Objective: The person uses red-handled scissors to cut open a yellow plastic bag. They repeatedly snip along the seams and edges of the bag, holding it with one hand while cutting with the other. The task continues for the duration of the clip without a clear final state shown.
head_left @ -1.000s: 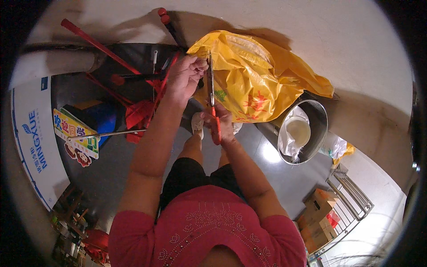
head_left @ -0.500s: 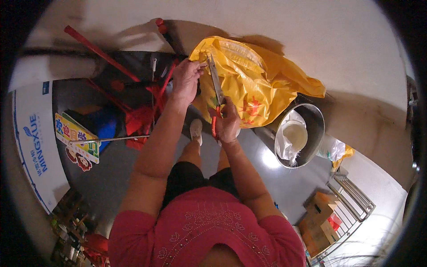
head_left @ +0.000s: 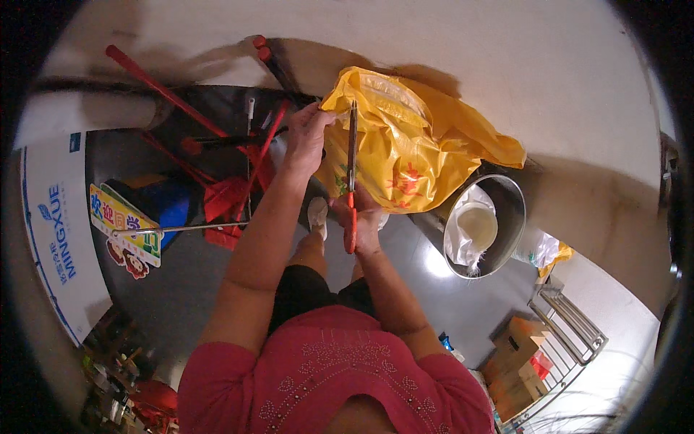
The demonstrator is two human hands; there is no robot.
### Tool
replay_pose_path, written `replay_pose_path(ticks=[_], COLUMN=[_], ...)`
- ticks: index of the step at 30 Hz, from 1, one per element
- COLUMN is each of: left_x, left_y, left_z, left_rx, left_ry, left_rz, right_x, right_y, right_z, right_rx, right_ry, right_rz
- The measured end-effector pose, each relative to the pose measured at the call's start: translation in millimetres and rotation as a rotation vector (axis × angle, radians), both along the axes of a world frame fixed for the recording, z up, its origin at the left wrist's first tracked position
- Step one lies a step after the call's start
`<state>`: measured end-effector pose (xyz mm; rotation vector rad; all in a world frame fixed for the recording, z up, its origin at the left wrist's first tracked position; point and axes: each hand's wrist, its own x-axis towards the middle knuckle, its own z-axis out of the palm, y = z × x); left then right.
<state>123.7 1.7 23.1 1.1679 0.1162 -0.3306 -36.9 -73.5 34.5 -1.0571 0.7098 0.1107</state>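
Observation:
A large yellow plastic bag (head_left: 405,137) with red printing rests against the wall in front of me, its creased top edge toward my left. My left hand (head_left: 309,134) pinches the bag's upper left edge. In my right hand (head_left: 367,220) is a pair of scissors (head_left: 352,155) with orange-red handles. The blades point away from me, look closed or nearly so, and lie over the front of the bag. Whether they touch the plastic, I cannot tell.
Right of the bag stands a metal bin (head_left: 506,257) holding a white bag and a pale round thing. Red-handled tools and red dustpans (head_left: 230,197) lean at the left, near a colourful sign (head_left: 130,224). A metal rack (head_left: 571,325) and a cardboard box (head_left: 513,354) stand lower right.
The scissors have drawn back toward me and turned more upright. My left hand has shifted slightly right and now pinches the bag's edge. The bag's top has dropped a little.

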Motion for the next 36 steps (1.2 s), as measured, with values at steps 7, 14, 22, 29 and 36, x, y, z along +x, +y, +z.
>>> replay_pose_path(ticks=[7, 14, 22, 29, 36], left_x=[-4, 2, 3, -20, -36], left_y=[-8, -1, 0, -2, -14], left_z=[21, 22, 17, 5, 11], left_rx=[-0.093, 0.016, 0.293, 0.377, 0.155], left_ry=[0.060, -0.051, -0.127, -0.168, -0.156], left_rz=[-0.044, -0.037, -0.220, -0.287, -0.117], right_x=[-6, 42, -5, -43, -33], right_y=[-19, -40, -32, -44, -46], right_z=[10, -21, 29, 55, 51], right_rx=[-0.063, -1.216, -0.052, -0.011, 0.000], right_ry=[-0.026, -0.285, 0.018, 0.135, 0.114], right_rz=[0.056, 0.124, 0.142, 0.150, 0.162])
